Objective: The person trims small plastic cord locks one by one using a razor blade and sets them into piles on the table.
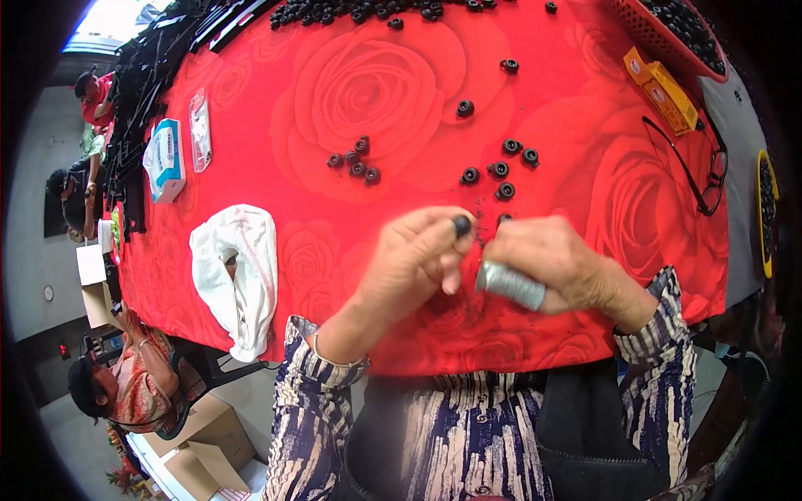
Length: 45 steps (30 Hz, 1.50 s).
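Observation:
Between the fingertips of my left hand (pixel 409 250) is a small round black part (pixel 461 225), held just above the red tablecloth. My right hand (pixel 551 255) is closed around a silver-grey ribbed cylinder (pixel 515 285), which looks like a wrapped handle; any working end is hidden by the fingers. Another black part (pixel 504 220) peeks out beside the right knuckles. Dark crumbs (pixel 479 242) lie on the cloth between the hands. Ahead of my right hand is a loose group of ring-shaped black parts (pixel 499 170). A smaller cluster (pixel 357 169) sits ahead of my left hand.
A white cloth (pixel 238 275) and a tissue pack (pixel 167 163) lie left, near a clear plastic case (pixel 200 134). Black strips (pixel 142 117) line the far left. Right are eyeglasses (pixel 710 179), an orange box (pixel 664 92) and a red basket (pixel 660 37). People sit at left.

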Available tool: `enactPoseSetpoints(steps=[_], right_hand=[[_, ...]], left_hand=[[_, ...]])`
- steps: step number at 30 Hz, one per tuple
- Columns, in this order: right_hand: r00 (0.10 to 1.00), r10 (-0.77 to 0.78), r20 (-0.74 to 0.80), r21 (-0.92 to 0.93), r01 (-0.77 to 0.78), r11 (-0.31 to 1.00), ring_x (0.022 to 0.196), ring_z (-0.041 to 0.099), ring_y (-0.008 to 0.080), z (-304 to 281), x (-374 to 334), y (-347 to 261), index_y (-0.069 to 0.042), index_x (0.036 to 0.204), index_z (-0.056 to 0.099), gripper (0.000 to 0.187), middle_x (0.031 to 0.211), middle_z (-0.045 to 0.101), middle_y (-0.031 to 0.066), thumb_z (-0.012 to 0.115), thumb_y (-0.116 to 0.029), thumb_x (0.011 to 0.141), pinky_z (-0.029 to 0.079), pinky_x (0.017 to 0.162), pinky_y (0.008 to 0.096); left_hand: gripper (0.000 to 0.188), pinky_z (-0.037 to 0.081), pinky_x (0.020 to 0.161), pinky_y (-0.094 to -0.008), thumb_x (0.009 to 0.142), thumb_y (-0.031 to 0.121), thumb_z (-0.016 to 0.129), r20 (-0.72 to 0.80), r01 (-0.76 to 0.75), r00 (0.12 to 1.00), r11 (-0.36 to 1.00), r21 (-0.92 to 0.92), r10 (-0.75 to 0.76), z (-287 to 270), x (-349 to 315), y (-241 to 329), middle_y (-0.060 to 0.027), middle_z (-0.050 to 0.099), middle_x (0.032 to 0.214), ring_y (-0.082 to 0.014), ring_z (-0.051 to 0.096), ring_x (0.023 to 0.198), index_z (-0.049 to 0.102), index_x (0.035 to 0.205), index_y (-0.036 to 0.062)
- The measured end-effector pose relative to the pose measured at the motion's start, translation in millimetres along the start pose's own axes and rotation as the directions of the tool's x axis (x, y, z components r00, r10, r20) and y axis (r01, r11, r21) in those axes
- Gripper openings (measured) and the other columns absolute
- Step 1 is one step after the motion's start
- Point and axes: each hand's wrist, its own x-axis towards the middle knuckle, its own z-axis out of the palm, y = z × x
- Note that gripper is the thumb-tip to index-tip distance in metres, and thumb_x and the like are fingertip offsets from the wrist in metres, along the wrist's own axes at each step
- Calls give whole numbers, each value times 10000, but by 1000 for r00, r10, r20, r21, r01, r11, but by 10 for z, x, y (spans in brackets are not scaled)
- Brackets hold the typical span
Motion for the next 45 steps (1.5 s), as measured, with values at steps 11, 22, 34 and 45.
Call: enactPoseSetpoints(steps=[11, 22, 34, 45], right_hand=[[932, 32, -361, -19, -42, 999, 612, 564, 223, 20, 5, 2, -9, 1041, 588, 386, 724, 534, 89, 721, -25, 679, 444, 518, 313], [885, -248, -393, -295, 134, 946, 487, 520, 192, 102, -6, -3, 43, 962, 605, 342, 654, 551, 80, 716, -15, 644, 389, 432, 308], [873, -221, -435, -361, 56, 931, 508, 503, 190, 165, -29, -3, -1, 844, 573, 284, 639, 471, 59, 716, -57, 605, 390, 428, 315], [887, -140, -441, -402, -55, 914, 501, 491, 227, 35, 17, 105, -51, 777, 545, 205, 595, 432, 60, 735, -108, 727, 389, 452, 343]], left_hand=[[210, 526, 548, -250, 925, 110, 562, 17, -3, 1000, 997, 82, 2, 96, 29, -46, -82, 619, 878, -102, 583, 677, 566, 1088, -23], [220, 488, 541, -244, 913, 102, 583, 19, 80, 996, 990, 118, -82, 116, 36, -73, -74, 622, 871, -110, 573, 639, 578, 1074, -48], [194, 517, 523, -235, 911, 93, 584, -43, 44, 998, 994, 100, -40, 135, 58, -85, -63, 610, 847, -94, 570, 632, 580, 1058, -34], [127, 431, 612, -214, 814, 66, 688, 11, -222, 595, 151, 963, 804, -30, 115, 240, -4, 630, 777, -55, 536, 676, 647, 923, 17]])
